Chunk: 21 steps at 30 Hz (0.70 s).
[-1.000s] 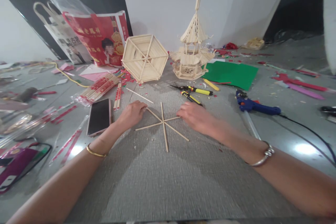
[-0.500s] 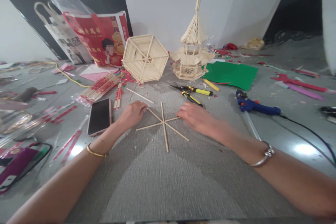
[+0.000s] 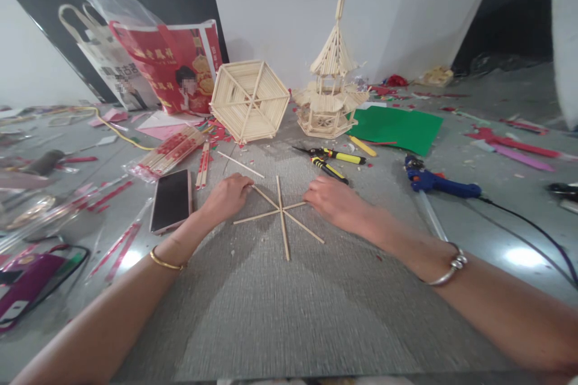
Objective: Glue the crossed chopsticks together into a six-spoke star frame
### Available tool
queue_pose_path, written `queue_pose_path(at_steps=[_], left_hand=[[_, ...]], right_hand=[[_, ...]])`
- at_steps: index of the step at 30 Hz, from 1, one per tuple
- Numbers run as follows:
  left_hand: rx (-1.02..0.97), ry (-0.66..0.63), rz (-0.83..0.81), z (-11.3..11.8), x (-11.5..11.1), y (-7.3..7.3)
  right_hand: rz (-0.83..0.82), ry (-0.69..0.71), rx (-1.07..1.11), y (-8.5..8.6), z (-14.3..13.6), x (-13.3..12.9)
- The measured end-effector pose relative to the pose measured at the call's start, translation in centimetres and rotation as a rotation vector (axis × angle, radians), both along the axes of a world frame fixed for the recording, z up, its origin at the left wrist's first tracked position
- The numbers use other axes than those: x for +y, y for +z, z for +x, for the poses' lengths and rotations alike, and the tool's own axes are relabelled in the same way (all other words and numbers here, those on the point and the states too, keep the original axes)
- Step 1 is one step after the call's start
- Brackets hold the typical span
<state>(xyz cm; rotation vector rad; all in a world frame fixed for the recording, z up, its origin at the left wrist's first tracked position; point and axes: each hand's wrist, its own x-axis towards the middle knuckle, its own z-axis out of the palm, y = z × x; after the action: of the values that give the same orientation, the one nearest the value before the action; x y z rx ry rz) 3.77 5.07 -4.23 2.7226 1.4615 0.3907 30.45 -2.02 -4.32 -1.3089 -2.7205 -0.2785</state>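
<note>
Three thin wooden sticks cross at their middles in a six-armed star (image 3: 284,233) lying on the grey textured mat (image 3: 271,319). My left hand (image 3: 229,195) is closed in a pinch on the upper-left stick end. On the other side, my right hand (image 3: 332,200) pinches the right stick end, its fingertips partly hiding it. Behind my left hand lies a loose stick (image 3: 241,164). Yellow-and-black pliers (image 3: 332,159) rest beyond my right hand. Farther back stand a hexagonal stick frame (image 3: 250,101) and a stick pagoda (image 3: 333,96).
A phone (image 3: 171,201) lies beside my left forearm. Packaged sticks (image 3: 169,150) are behind it. A blue glue gun (image 3: 442,183) with a black cord sits to the right. Green sheet (image 3: 397,126), red bag (image 3: 180,66) and paper scraps are farther back.
My right hand has shifted very slightly to the left at the stick end. My left hand and the crossed sticks look nearly the same.
</note>
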Motion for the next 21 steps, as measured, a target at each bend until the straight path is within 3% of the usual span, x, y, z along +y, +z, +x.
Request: queue_pose_path(at_steps=[11,18,21], left_hand=[[-0.021,-0.023,0.01,-0.09,0.08,-0.09],[0.001,-0.006,0.002,0.16,-0.06,0.0],[-0.001,0.019,-0.003,0.1,-0.3,0.54]], right_hand=[[-0.061,-0.056,-0.05,0.78,-0.53,-0.38],[-0.023,-0.034,-0.002,0.26,-0.62,-0.43],[0.018,-0.042,0.038,0.8,-0.22,-0.15]])
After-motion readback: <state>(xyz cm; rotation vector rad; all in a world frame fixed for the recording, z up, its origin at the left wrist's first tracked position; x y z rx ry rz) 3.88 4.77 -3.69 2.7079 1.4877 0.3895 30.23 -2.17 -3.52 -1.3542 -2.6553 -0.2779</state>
